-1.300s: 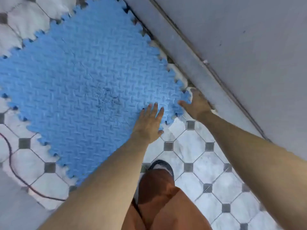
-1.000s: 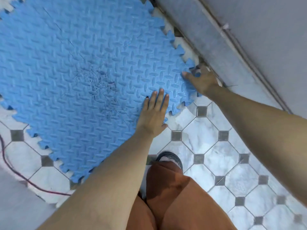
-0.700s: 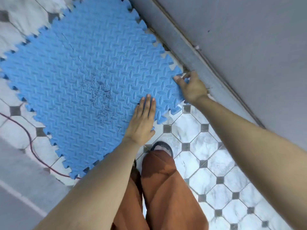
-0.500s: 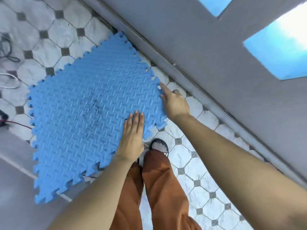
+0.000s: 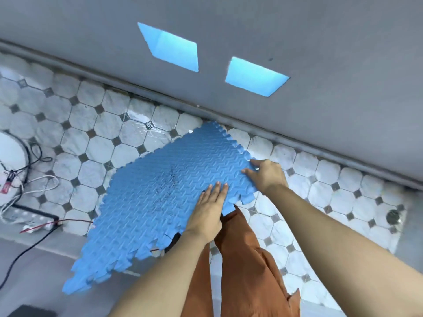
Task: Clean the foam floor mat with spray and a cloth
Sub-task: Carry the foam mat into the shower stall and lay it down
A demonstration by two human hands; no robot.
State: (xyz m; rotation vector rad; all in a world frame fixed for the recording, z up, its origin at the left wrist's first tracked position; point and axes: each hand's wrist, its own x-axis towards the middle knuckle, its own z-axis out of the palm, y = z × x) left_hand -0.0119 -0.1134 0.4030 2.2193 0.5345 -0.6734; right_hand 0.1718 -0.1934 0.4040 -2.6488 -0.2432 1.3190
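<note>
While you lift it off the tiled floor near the wall, the blue foam mat hangs tilted: your left hand lies flat on top, right hand pinching its corner, probably to reposition it for spraying.

Single head-worn wide-angle view, looking steeply down and forward from standing height past both forearms. It faces the grey wall across the tiled floor, frame tilted, edges bent by the lens. No second view to overlap.
</note>
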